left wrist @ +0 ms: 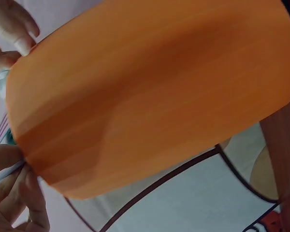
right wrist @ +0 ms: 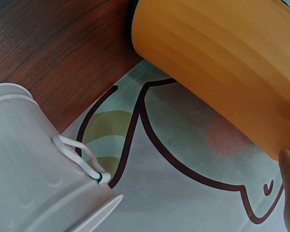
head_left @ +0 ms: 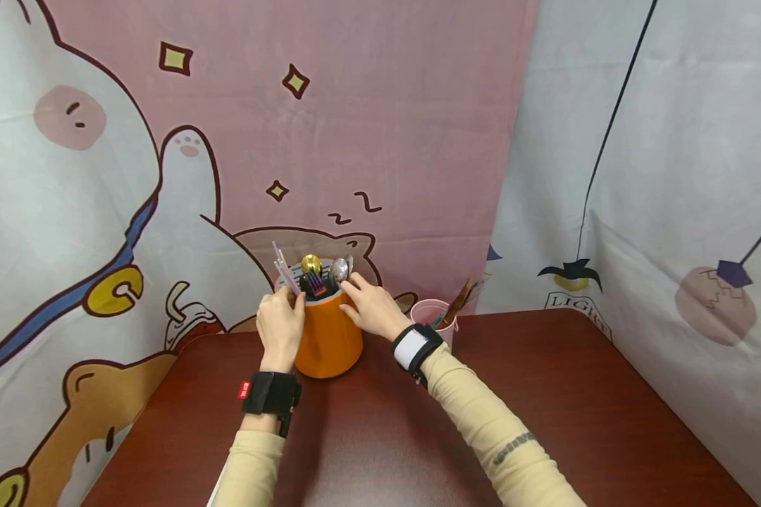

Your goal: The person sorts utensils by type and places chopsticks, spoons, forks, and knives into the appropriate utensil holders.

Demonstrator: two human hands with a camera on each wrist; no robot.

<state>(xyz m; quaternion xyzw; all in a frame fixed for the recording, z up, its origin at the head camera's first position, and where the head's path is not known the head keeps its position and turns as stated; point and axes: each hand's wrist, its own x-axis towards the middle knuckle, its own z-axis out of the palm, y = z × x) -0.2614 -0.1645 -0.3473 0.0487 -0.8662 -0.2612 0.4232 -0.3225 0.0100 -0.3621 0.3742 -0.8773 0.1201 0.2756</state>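
Observation:
An orange utensil holder (head_left: pixel 330 341) with a pale rim stands upright on the table. My left hand (head_left: pixel 280 320) is at its near left rim, thumb and fingers pinching pale straws (head_left: pixel 285 270). At the right of the rim, my right hand (head_left: pixel 373 306) grips the edge, its thumb (left wrist: pixel 23 46) against the outer wall. A silver spoon (head_left: pixel 339 270) leans close to those right fingers. Beside it stand a gold spoon (head_left: pixel 311 264) and dark, iridescent purple utensils (head_left: pixel 315 283). Inside the holder, the lower ends are hidden.
A pale pink bucket (right wrist: pixel 34 159) with a side handle stands right of the holder, bearing brown and greenish utensils (head_left: pixel 456 303). The dark red-brown table (head_left: pixel 545 394) ends against printed cloth (head_left: pixel 387 127) behind. A white edge (head_left: pixel 215 486) shows beside the left sleeve.

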